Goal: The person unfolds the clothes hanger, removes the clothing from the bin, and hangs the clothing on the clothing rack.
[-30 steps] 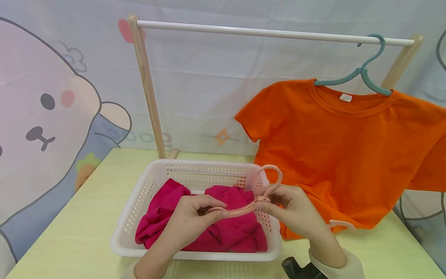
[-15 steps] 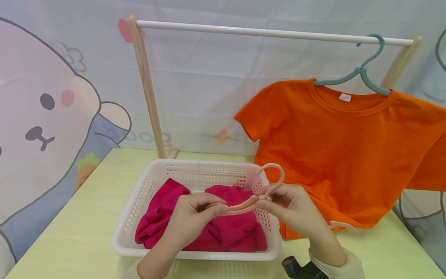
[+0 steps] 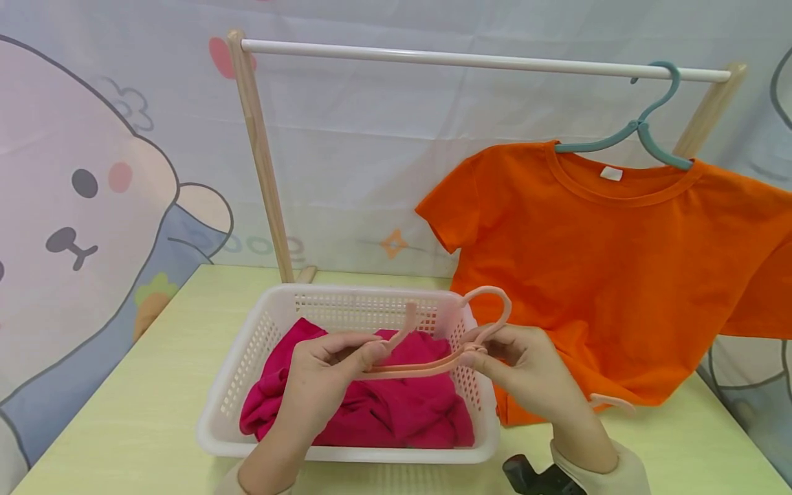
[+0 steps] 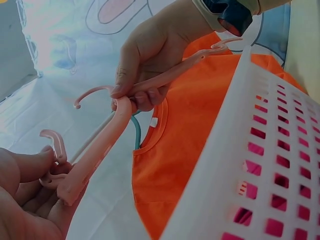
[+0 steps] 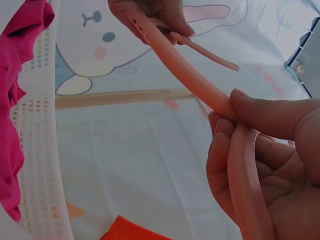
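A pink folding clothes hanger (image 3: pixel 427 370) is held between both hands above the front of a white basket (image 3: pixel 346 454). My left hand (image 3: pixel 322 375) pinches the end of its left arm, where a thin bar (image 4: pixel 56 142) stands up from the arm. Just below the hook (image 3: pixel 501 299), my right hand (image 3: pixel 529 364) grips the centre joint between thumb and fingers. The hanger's right arm (image 4: pixel 170 75) runs behind the right hand, its tip showing past the wrist in the head view. Crumpled magenta cloth (image 3: pixel 408 412) lies in the basket.
Behind the basket stands a rack with wooden posts (image 3: pixel 262 151) and a white rod (image 3: pixel 433 58). An orange T-shirt (image 3: pixel 594 254) hangs at its right on a teal hanger (image 3: pixel 597 146), its hem reaching the pale yellow tabletop (image 3: pixel 155 385). A cartoon-printed cloth forms the backdrop.
My left hand has shifted left and turned along the hanger's arm, and the thin bar now stands up away from it. The hook has moved slightly right; the right hand keeps its grip.
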Tool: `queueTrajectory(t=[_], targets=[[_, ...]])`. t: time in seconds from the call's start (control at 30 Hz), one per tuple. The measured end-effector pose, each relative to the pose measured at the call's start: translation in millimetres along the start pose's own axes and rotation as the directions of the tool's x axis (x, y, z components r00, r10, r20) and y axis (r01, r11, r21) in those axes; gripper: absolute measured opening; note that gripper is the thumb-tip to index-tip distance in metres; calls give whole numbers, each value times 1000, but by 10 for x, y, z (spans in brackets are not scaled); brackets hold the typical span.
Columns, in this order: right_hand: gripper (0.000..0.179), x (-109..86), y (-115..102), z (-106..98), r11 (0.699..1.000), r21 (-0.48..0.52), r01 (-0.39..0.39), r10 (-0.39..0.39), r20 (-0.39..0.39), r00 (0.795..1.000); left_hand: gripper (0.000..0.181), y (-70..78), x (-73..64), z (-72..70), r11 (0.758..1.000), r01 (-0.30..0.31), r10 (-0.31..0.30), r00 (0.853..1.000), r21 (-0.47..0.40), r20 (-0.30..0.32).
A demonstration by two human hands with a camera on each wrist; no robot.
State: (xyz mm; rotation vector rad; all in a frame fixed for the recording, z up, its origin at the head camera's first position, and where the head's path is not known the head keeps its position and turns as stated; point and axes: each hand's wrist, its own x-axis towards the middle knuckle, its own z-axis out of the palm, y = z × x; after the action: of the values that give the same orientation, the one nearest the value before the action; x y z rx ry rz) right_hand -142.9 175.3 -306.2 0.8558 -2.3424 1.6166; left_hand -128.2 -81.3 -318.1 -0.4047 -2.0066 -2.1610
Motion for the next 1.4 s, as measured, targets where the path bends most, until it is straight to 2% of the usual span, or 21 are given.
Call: queueTrajectory(t=[0.2,0.33,0.57,0.8,0.93,1.13,1.4], targets=[[5,-6,-8,-32,999,-28,30,-31,-24,999,19,8,18,-36,999,-30,30,999,-25,-26],[5,-19,-11,-60,999,-34,39,-41,-47,998,9,9,20,-63,998,-45,43,998,-48,-34],[5,-36,-19,-103,999,23,44,-42,-99,994,14,9,23,-110,989,-131,130,991,-74,-28],[12,-39,-27,-131,994,90,64,-52,-129,990,20,18,32,-124,986,-144,138,988,-88,-64],[17,-41,-26,-146,995,87,52,-38,-148,988,25,30,30,-122,981,-165,157,984,-100,-84],[22,-38,-22,-150,992,98,81,-60,-204,977,25,51,23,-124,984,-150,138,983,-92,-122],[17,-33,-27,-151,987,123,106,-71,-262,962,22,44,33,-121,970,-191,175,978,-151,-115]])
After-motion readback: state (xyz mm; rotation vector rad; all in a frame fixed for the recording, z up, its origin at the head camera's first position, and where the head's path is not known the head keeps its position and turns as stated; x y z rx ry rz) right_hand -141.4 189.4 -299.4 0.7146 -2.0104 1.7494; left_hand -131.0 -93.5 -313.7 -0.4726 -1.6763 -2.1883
